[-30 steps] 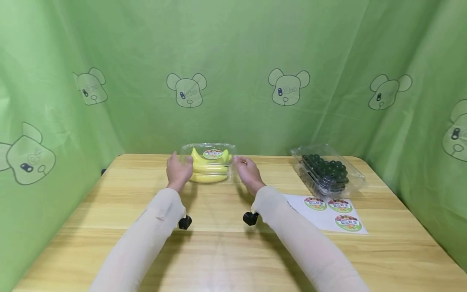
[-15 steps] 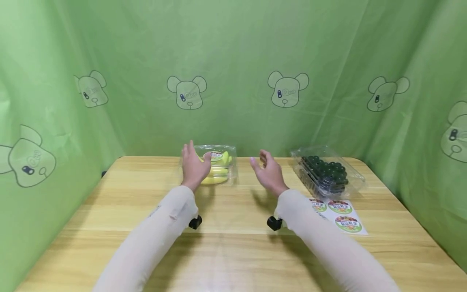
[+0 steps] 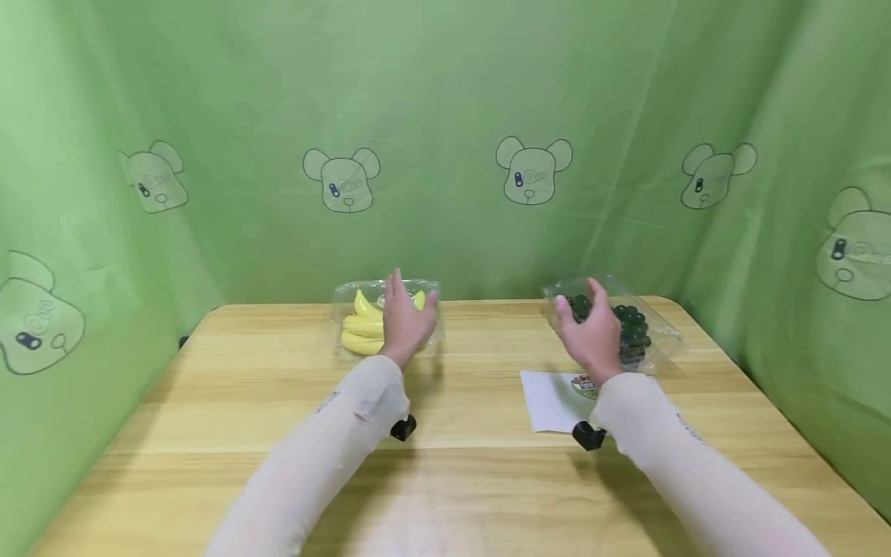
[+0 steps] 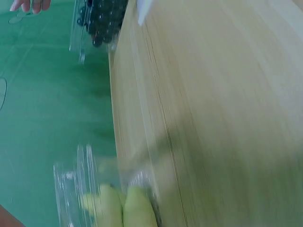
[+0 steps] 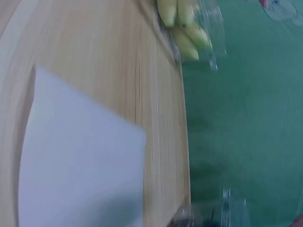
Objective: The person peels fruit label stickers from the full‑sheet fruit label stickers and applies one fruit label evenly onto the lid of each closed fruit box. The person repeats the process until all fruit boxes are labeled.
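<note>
A clear plastic clamshell box (image 3: pixel 339 313) with yellow bananas (image 3: pixel 362 326) stands at the table's back, left of centre. My left hand (image 3: pixel 409 321) hovers in front of its right part, fingers extended and thumb apart, hiding most of the round label on the lid. Further right, another clear clamshell box (image 3: pixel 664 334) contains dark green grapes (image 3: pixel 632 329). Before it is my right hand (image 3: pixel 592 333), fingers spread from the thumb and holding nothing; whether it touches the box cannot be told. In the left wrist view, the fingertips of my right hand (image 4: pixel 31 4) show at the top left.
On the wooden table (image 3: pixel 480 480), a white sticker sheet (image 3: pixel 550 402) lies below the grape box. One round fruit label (image 3: pixel 585 386) shows on it; my right sleeve covers the rest. A green curtain (image 3: pixel 431 232) hangs close behind the table.
Both hands have moved right: my left hand has come off the banana box's side to pass before it, and my right hand has travelled from that box to the grape box.
</note>
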{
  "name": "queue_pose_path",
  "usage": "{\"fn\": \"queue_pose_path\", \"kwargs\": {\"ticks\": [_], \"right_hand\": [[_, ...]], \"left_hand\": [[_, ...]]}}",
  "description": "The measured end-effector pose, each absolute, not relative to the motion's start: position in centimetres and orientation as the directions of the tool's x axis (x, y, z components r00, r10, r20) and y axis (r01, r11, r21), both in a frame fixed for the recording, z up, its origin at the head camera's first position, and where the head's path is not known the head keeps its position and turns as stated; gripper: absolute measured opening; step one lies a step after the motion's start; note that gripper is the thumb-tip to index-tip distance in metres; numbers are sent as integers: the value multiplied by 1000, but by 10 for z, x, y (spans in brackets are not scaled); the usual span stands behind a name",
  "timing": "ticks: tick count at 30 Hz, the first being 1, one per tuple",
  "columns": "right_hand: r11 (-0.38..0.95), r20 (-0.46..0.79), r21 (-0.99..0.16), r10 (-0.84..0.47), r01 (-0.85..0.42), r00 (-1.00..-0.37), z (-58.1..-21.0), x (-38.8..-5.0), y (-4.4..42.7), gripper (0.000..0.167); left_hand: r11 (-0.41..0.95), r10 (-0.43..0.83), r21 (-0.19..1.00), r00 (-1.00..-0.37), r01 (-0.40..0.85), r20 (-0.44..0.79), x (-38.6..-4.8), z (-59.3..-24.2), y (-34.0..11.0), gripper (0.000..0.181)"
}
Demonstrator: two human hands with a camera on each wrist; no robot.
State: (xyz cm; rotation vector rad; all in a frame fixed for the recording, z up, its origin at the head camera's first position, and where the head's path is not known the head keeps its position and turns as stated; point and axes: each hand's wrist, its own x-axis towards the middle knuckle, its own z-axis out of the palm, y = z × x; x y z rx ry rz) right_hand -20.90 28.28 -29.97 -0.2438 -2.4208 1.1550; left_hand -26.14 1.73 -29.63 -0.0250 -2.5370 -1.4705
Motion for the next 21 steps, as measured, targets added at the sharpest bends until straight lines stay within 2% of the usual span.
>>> {"fn": "queue_pose_path", "kwargs": {"ticks": [6, 11, 17, 21], "right_hand": [[564, 230, -820, 476, 94, -849, -296, -192, 316, 80], [462, 151, -867, 598, 185, -787, -301, -184, 333, 82], [190, -40, -946, 734, 262, -678, -312, -184, 343, 90], [1, -178, -956, 789, 292, -588, -319, -188, 345, 98]], "left_hand": [[488, -43, 862, -982, 140, 184, -257, -297, 42, 82], [481, -28, 866, -985, 137, 171, -253, -301, 58, 81], [441, -15, 887, -987, 135, 158, -247, -301, 75, 80], [401, -20, 907, -989, 126, 146, -244, -303, 85, 79]]}}
